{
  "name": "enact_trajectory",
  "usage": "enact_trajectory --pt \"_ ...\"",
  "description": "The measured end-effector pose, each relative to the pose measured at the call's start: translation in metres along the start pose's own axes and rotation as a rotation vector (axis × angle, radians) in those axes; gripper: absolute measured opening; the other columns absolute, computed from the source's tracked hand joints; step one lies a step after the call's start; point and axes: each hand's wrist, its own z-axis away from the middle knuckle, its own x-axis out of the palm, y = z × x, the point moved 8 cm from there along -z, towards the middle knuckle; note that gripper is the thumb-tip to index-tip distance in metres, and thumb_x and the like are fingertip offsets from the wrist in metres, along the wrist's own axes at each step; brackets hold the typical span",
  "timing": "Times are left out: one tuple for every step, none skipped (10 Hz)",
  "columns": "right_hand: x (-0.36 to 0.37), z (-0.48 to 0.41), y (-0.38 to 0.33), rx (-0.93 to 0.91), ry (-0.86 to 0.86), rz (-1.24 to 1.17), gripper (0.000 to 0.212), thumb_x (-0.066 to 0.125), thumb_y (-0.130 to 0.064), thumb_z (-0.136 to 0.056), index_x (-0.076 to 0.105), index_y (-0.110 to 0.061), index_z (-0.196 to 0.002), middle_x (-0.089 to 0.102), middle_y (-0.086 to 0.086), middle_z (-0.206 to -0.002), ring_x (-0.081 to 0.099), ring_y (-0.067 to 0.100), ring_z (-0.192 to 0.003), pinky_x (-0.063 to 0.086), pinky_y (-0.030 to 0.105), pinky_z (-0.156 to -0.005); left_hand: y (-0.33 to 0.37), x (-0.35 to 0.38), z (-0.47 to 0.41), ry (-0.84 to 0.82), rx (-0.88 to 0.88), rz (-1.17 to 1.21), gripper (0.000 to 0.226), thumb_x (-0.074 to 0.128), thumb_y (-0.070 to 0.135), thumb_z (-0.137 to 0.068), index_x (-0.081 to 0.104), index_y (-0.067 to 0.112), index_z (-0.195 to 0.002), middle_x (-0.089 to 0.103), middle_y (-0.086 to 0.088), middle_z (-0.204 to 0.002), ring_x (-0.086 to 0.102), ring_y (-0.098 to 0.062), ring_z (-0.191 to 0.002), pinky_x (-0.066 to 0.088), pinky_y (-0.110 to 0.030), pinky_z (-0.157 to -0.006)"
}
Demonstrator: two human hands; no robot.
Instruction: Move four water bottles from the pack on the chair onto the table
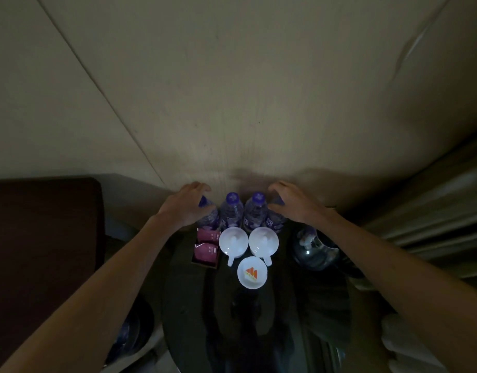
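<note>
Four clear water bottles with purple caps stand in a row at the back of the dark round table [232, 319], against the wall. My left hand [187, 204] is curled around the neck of the leftmost bottle [211, 219]. My right hand [293, 203] is curled over the top of the rightmost bottle [275, 220]. Two middle bottles [231, 208] [256, 208] stand free between my hands. A dim bluish shape at the lower left, perhaps the bottle pack [129, 332], is too dark to make out.
Just in front of the bottles sit two white cups [233, 242] [263, 242], a white dish with an orange logo [252, 271] and a box of pink sachets [206, 249]. A shiny kettle [315, 249] stands at the right. A dark chair [43, 238] is on the left, curtains [433, 211] on the right.
</note>
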Motion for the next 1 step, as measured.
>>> enact_trajectory --pt "-0.0167 0.0059 -0.0113 0.028 0.024 0.046 0.043 0.064 -0.030 -0.094 0.054 -0.006 -0.128 0.055 0.013 -0.130 0.053 0.029 -0.119 0.044 0.038 -0.097 0.0060 -0.0194 0.0061 -0.004 0.003 0.009 0.051 0.057 0.041 -0.092 0.045 0.017 -0.135 0.047 -0.006 -0.142 0.045 -0.025 -0.127 0.041 -0.041 -0.100"
